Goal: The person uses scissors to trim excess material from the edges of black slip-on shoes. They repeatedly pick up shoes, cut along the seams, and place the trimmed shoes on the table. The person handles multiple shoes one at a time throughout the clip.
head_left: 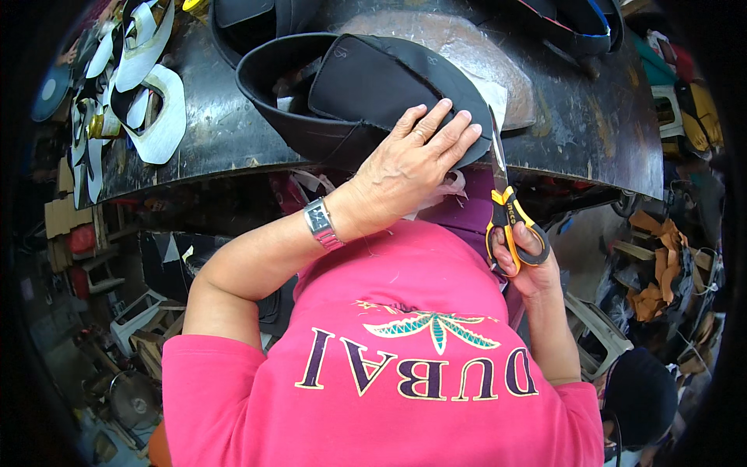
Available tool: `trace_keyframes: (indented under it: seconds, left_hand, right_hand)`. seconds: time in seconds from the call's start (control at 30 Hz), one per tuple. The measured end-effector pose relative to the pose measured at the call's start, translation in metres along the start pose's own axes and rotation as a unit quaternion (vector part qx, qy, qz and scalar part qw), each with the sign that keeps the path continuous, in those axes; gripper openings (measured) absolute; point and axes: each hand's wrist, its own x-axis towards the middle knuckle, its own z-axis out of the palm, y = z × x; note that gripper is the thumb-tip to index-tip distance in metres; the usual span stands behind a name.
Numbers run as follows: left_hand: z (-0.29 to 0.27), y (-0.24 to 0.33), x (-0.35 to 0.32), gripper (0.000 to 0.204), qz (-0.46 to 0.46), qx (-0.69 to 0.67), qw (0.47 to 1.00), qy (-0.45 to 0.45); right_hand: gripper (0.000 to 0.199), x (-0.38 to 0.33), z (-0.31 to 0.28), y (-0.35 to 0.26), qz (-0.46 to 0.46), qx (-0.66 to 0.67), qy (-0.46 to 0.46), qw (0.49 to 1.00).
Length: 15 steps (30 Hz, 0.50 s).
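A black, leather-like shoe upper [373, 86], curved and stitched, lies at the table's near edge, its right end reaching past that edge. My left hand [412, 156] lies over this end, fingers stretched across the top; the thumb is hidden, seemingly beneath the piece. In my right hand [520, 253] are scissors [510, 214] with yellow-and-black handles. Their blades point away from me, alongside the upper's right rim. Whether the blades are spread or touching is hard to make out. A white sheet [492, 101] shows just beyond the blades.
The dark table [599, 140] carries a smooth stone-like slab [517, 86] behind the upper. More black uppers [572, 23] sit along the far side. White cut pieces [159, 117] hang at the left. Brown scraps [661, 265] and a pale stool [595, 335] stand low on the right.
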Motion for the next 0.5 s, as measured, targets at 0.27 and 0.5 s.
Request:
trace_keyframes:
  seconds: [0.27, 0.5]
  left_hand:
    - [0.004, 0.008, -0.010, 0.065, -0.015, -0.046, 0.999, 0.016]
    - [0.003, 0.007, -0.025, 0.058, -0.012, -0.045, 0.999, -0.008]
  right_hand:
    - [0.048, 0.021, 0.003, -0.016, 0.020, 0.013, -0.057, 0.998]
    - [0.045, 0.010, -0.006, -0.034, 0.041, -0.043, -0.056, 0.997]
